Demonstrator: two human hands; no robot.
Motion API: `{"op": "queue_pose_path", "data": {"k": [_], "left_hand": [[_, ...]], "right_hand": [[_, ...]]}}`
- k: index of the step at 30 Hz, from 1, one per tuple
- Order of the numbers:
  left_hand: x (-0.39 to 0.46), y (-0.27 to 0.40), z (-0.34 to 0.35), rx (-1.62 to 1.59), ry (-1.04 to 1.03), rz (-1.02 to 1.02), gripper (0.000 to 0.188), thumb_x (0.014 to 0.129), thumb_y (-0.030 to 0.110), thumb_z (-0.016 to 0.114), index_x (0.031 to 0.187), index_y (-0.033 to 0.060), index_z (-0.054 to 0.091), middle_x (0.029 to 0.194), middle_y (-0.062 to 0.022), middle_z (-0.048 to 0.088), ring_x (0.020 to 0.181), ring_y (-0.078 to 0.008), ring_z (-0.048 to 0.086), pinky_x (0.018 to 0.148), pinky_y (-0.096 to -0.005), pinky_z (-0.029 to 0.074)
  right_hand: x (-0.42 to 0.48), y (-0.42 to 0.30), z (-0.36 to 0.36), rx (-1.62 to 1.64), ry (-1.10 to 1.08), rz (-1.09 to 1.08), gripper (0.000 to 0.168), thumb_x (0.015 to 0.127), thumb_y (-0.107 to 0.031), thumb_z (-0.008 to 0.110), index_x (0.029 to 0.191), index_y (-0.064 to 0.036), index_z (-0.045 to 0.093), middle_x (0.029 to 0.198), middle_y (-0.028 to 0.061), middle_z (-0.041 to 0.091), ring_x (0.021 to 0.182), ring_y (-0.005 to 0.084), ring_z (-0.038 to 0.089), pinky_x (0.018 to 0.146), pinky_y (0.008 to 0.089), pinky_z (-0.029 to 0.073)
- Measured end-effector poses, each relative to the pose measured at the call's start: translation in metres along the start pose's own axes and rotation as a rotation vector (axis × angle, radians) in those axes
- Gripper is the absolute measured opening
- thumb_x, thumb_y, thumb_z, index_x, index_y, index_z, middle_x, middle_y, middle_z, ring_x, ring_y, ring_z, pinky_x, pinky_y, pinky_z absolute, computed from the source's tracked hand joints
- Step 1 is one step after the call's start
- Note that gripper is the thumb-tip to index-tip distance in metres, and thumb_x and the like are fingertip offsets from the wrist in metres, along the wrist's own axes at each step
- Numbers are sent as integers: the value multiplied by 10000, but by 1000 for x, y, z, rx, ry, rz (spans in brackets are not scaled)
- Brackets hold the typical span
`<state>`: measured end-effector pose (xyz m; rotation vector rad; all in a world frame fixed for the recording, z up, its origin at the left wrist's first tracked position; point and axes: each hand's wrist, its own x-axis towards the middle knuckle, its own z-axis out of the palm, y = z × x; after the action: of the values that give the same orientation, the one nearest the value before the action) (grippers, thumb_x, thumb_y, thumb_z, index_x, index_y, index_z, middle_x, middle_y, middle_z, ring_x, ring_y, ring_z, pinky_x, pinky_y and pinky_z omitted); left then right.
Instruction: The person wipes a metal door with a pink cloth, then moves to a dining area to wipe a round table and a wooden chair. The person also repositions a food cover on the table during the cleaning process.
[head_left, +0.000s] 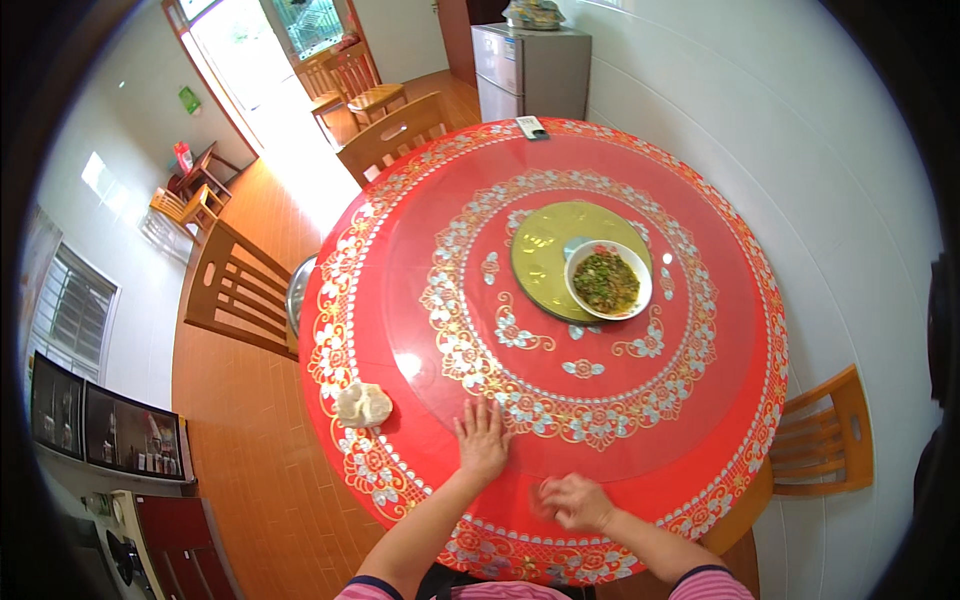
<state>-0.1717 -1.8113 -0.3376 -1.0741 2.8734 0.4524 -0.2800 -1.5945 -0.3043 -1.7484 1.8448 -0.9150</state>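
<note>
A round table wears a red tablecloth (367, 300) with gold and silver flower bands, and a large clear glass turntable (420, 322) lies over its middle. My left hand (482, 441) rests palm down near the turntable's front edge, fingers spread, holding nothing. To the right and closer to me is my right hand (577, 504), its fingers curled low over the tablecloth. Blur around its fingertips hides whether it grips anything. A crumpled cream cloth (364, 405) sits left of my left hand. Farther back, a white bowl (646, 289) of chopped green food overlaps a round yellow-green board (540, 262).
A phone-like device (532, 127) lies at the table's far edge. Wooden chairs (236, 289) stand at the left, with another chair (825, 442) at the right by the wall. Behind the table is a small refrigerator (555, 75). A metal basin (300, 292) shows beside the left chair.
</note>
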Motion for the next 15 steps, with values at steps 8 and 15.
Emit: {"op": "queue_pose_path", "data": {"k": [8, 15], "left_hand": [[-58, -96, -71, -449, 232, 410, 532, 822, 75, 626, 1334, 74, 481, 1404, -147, 433, 1357, -359, 353, 1111, -519, 282], [-90, -241, -119, -423, 444, 335, 702, 753, 26, 648, 1408, 68, 398, 1419, -193, 369, 1358, -392, 317, 1105, -484, 305]], "right_hand": [[79, -50, 36, -84, 562, 137, 285, 662, 30, 545, 890, -87, 669, 1084, 111, 636, 1045, 329, 593, 898, 422, 487], [126, -68, 162, -523, 532, 377, 435, 721, -57, 596, 1152, -108, 625, 1287, 71, 527, 1242, 319, 430, 1033, 470, 370]]}}
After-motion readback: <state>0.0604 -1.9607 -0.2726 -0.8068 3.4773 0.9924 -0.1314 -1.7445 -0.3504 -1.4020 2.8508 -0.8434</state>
